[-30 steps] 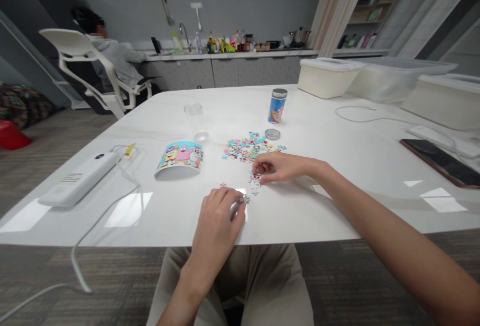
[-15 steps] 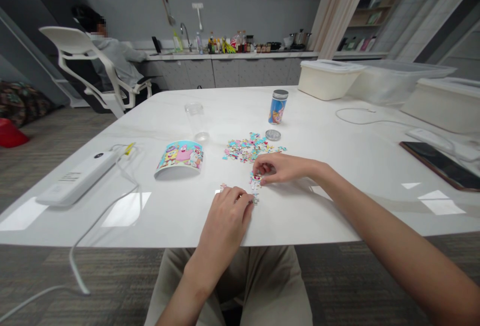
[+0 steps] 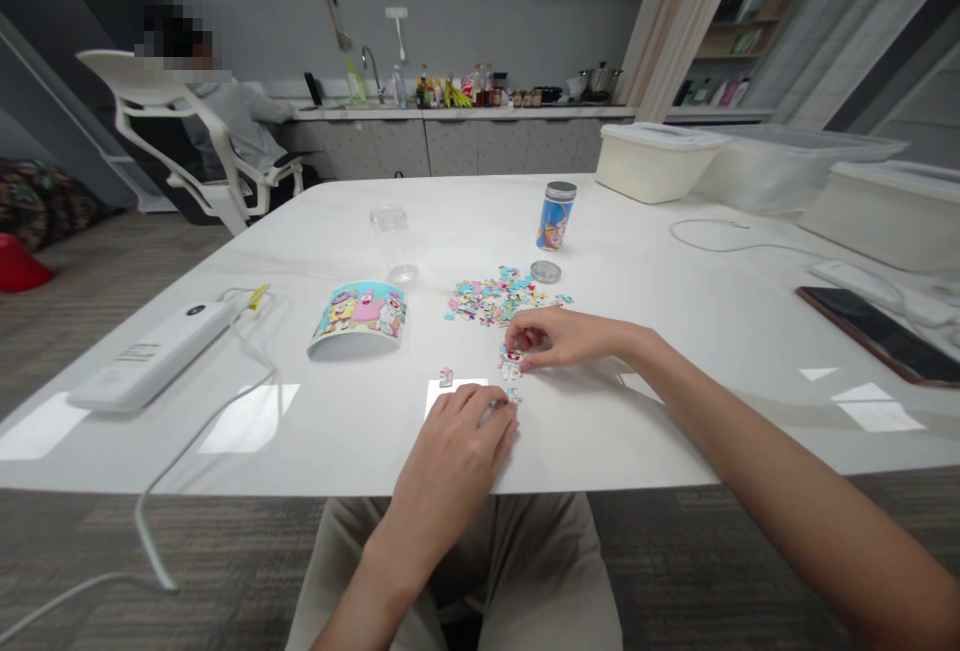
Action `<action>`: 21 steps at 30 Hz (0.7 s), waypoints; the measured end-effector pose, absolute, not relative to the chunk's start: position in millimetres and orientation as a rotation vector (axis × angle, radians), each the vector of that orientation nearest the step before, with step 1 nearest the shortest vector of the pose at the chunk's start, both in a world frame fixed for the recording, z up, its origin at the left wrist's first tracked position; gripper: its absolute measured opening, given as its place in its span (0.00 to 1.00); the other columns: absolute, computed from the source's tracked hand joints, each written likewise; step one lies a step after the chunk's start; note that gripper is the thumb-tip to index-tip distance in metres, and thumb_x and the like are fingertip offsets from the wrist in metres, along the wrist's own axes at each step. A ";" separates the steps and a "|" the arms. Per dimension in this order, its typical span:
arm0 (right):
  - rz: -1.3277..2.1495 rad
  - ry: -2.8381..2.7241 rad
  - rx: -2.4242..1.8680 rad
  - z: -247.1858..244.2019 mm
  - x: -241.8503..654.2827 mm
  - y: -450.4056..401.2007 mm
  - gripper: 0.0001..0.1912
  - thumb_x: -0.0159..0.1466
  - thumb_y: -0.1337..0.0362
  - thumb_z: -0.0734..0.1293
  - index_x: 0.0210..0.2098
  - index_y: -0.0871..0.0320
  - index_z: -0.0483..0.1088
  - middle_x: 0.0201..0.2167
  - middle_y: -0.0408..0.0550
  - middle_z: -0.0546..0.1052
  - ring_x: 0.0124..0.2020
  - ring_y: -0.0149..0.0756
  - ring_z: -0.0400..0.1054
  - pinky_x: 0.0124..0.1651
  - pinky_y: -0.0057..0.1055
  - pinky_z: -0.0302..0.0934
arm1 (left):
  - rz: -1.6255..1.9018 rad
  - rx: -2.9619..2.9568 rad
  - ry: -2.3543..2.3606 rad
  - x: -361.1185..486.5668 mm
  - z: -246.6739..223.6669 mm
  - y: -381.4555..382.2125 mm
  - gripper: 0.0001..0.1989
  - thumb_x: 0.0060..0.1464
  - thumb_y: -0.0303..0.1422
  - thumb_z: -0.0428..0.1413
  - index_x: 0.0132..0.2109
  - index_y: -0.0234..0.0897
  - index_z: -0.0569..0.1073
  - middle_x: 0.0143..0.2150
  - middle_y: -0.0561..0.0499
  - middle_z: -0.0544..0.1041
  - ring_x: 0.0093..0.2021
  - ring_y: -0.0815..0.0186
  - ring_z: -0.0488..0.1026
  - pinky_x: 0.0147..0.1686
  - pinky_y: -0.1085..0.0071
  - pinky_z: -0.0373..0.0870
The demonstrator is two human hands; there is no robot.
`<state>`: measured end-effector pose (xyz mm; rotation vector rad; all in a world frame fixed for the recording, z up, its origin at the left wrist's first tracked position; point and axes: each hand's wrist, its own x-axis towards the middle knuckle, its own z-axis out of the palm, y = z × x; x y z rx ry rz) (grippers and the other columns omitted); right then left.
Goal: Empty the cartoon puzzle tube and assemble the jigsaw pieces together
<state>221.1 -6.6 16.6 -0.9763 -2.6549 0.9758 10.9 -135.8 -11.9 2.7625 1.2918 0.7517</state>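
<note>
Small puzzle pieces (image 3: 495, 298) lie in a loose pile near the table's middle. Below it a small joined cluster of pieces (image 3: 512, 368) sits between my hands. My right hand (image 3: 551, 336) touches the cluster's top edge with bent fingers pinched on a piece. My left hand (image 3: 469, 431) rests at the cluster's lower end, fingers curled; what its fingertips hold, if anything, is too small to name. One loose pink piece (image 3: 446, 377) lies above my left hand. A curved cartoon picture card (image 3: 361, 316) stands to the left.
Behind the pile are a clear jar (image 3: 390, 239), a blue cartoon can (image 3: 556, 217) and a round lid (image 3: 546, 272). A white power strip (image 3: 154, 356) is left, a phone (image 3: 881, 331) right. Bins (image 3: 656, 161) stand at the back right; a person (image 3: 240, 121) sits far left.
My left hand has shifted slightly down and right, uncovering the loose pink piece. My right hand stays almost where it was on the cluster.
</note>
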 end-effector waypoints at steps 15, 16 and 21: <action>0.966 -2.659 -0.978 16.3 221.0 -6.1 0.11 0.58 0.60 0.69 0.40 0.57 0.70 0.33 0.46 0.69 0.33 0.34 0.62 0.36 0.32 0.60 | 0.713 2.826 1.292 13.1 -9.6 -135.8 0.08 0.64 0.27 0.48 0.46 0.36 0.71 0.47 0.47 0.76 0.49 0.59 0.70 0.45 0.61 0.66; 0.963 -2.660 -0.979 16.5 221.0 -6.3 0.11 0.58 0.60 0.69 0.40 0.57 0.70 0.33 0.46 0.69 0.33 0.34 0.62 0.36 0.32 0.60 | 0.708 2.830 1.291 13.0 -9.8 -135.7 0.08 0.64 0.27 0.49 0.46 0.36 0.71 0.47 0.47 0.76 0.49 0.59 0.70 0.45 0.61 0.66; 0.958 -2.658 -0.970 16.3 220.9 -7.3 0.11 0.58 0.59 0.69 0.39 0.57 0.70 0.33 0.46 0.70 0.33 0.34 0.62 0.37 0.32 0.60 | 0.698 2.824 1.288 12.3 -10.8 -135.3 0.08 0.64 0.26 0.48 0.46 0.37 0.70 0.47 0.48 0.76 0.48 0.60 0.70 0.44 0.62 0.66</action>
